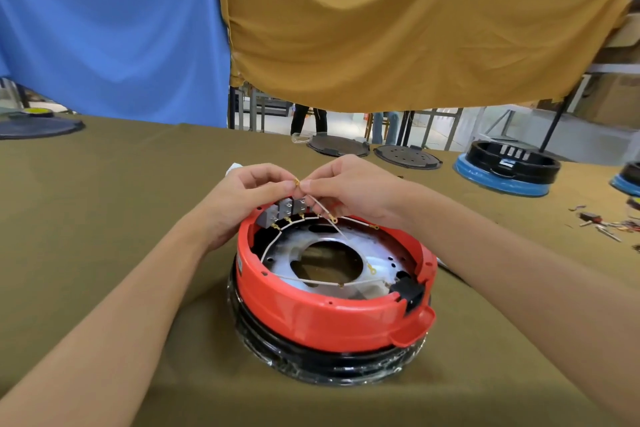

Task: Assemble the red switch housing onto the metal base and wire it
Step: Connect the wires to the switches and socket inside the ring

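Observation:
The red switch housing (322, 315), a round ring, sits on the metal base (294, 250) with a large centre hole, atop a black wrapped body (311, 360). Three grey switches (285, 210) stand at its far rim, linked by white wires with brass terminals. A black socket (410, 291) sits at the right rim. My left hand (249, 191) and my right hand (349, 184) meet just above the switches, both pinching a brass terminal on a thin white wire (325, 215) between thumb and fingertips.
The table carries an olive cloth (104, 236). Two black round lids (337, 146) lie at the far edge. Black-and-blue housings (507, 166) stand far right, small loose parts (602, 222) beside them. Blue and mustard cloths hang behind; people's legs show beneath.

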Available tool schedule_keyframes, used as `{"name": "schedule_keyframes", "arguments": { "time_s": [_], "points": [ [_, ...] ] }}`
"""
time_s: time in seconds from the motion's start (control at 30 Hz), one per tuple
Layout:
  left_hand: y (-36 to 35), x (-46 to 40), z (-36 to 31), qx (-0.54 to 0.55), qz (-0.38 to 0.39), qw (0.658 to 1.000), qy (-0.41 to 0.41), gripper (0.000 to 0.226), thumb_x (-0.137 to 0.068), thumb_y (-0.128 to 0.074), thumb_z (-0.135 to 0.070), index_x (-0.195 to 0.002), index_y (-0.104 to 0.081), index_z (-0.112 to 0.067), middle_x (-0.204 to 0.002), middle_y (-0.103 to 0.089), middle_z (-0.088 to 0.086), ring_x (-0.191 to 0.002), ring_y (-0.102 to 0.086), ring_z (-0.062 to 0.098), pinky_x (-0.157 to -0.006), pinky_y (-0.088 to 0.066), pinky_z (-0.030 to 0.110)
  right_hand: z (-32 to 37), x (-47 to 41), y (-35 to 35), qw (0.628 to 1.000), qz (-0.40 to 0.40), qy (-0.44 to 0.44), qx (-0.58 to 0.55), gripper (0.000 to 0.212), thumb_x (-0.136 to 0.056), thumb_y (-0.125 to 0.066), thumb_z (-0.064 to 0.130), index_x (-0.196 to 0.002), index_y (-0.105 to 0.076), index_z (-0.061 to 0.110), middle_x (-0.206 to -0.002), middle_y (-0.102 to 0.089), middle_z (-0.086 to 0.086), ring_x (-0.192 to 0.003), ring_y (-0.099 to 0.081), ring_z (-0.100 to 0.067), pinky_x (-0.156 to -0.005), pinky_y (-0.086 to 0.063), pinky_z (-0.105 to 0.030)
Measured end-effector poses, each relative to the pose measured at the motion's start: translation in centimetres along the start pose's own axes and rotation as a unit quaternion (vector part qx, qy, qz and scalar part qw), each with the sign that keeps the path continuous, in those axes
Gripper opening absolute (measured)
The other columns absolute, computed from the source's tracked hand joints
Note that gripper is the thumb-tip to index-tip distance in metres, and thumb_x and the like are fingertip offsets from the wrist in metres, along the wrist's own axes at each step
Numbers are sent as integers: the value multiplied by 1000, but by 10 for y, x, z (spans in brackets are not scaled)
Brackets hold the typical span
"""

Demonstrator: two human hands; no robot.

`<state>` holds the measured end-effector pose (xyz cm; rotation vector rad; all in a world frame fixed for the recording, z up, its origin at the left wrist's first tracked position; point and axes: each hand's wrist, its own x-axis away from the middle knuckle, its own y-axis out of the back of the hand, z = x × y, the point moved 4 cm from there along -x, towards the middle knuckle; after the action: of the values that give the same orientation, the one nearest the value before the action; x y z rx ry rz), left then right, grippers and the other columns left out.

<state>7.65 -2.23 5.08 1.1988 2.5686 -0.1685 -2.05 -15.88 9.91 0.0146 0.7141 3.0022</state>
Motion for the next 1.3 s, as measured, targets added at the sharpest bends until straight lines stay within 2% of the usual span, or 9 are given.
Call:
{"name": "schedule_keyframes", "arguments": {
  "time_s": [0.1,0.27,0.4,0.53,0.63,0.73,0.87,1.0,1.3],
  "points": [
    [0,0,-1,-27,-11,1000,-1,9,-80,-75,-27,-85,-73,-19,-90,-72,7,-83,-66,20,-77,-53,31,3,3,-1,997,-36,37,54,19,-97,-61,13,-87,-74,2,-71,-68,-7,-59,-57,-10,-54,-48,-19],
    [0,1,0,-22,-18,999,25,18,-71,-79,-33,-81,-73,-19,-96,-69,12,-87,-61,26,-83,-50,39,9,2,0,984,-74,53,152,19,-91,-65,17,-85,-74,0,-82,-73,-23,-65,-61,-21,-67,-59,-34],
    [1,-1,4,-10,-27,999,45,9,-87,-71,-18,-95,-76,-20,-105,-73,9,-89,-69,22,-80,-58,31,2,-3,10,991,-76,-49,95,20,-90,-60,9,-85,-69,-8,-80,-71,-22,-61,-57,-15,-53,-48,-20],
    [0,-3,9,-19,-34,994,99,33,-93,-54,-1,-117,-70,-17,-121,-71,2,-103,-71,17,-81,-58,27,-9,-1,18,984,-64,-165,29,13,-92,-60,7,-79,-60,9,-65,-55,-3,-55,-46,-9,-52,-39,-17],
    [-5,-2,10,-8,-11,992,125,36,-92,-49,-1,-118,-70,-13,-112,-74,5,-95,-72,20,-73,-59,26,-10,-1,13,973,-57,-215,63,25,-90,-62,7,-69,-52,15,-57,-43,2,-50,-31,-8,-48,-27,-18],
    [-5,-2,10,-10,-9,993,117,37,-89,-49,0,-118,-69,-10,-116,-73,6,-99,-70,23,-82,-58,30,-4,-2,6,964,-41,-248,86,28,-88,-63,8,-66,-47,15,-56,-33,3,-50,-20,-9,-47,-18,-18],
    [-5,-1,11,-10,-7,993,114,44,-74,-55,-10,-116,-69,-11,-117,-72,8,-98,-69,25,-89,-55,38,1,1,-1,952,-33,-262,152,21,-92,-61,7,-74,-51,9,-63,-39,-3,-52,-29,-14,-34,-27,-17],
    [-7,-1,10,-21,-2,994,106,47,-71,-55,-13,-116,-68,-10,-117,-72,9,-97,-69,26,-86,-55,38,0,1,-6,948,-51,-247,195,18,-90,-64,5,-76,-53,8,-67,-41,-6,-55,-32,-17,-48,-27,-28],
    [-8,-1,10,-42,7,994,105,47,-72,-54,-12,-116,-69,-10,-121,-70,12,-103,-67,31,-99,-49,51,2,-5,-13,945,-70,-219,235,31,-89,-66,6,-70,-42,13,-71,-39,-6,-67,-39,-23,-54,-30,-29]
  ]
}}
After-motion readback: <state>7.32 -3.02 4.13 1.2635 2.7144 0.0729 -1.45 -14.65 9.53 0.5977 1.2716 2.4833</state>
